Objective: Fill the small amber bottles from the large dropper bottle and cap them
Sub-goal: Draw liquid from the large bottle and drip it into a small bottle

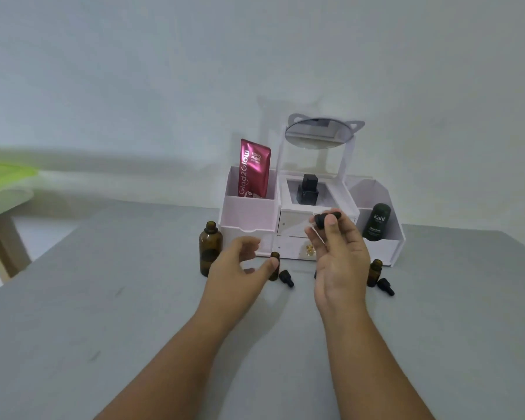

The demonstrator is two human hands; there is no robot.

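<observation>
1. Here the large bottle (210, 248), amber and uncapped, stands near the table's (103, 298) far edge.
2. Right hand (340, 262) pinches a black dropper (323, 219) aloft.
3. Left hand's (240, 268) thumb partly hides a small bottle (275, 268); grip unclear.
4. Pipette too faint to see.

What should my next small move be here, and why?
Probably bring the dropper pinched in your right hand down over the small bottle by your left hand: its mouth is open and a cap lies beside it.
</observation>
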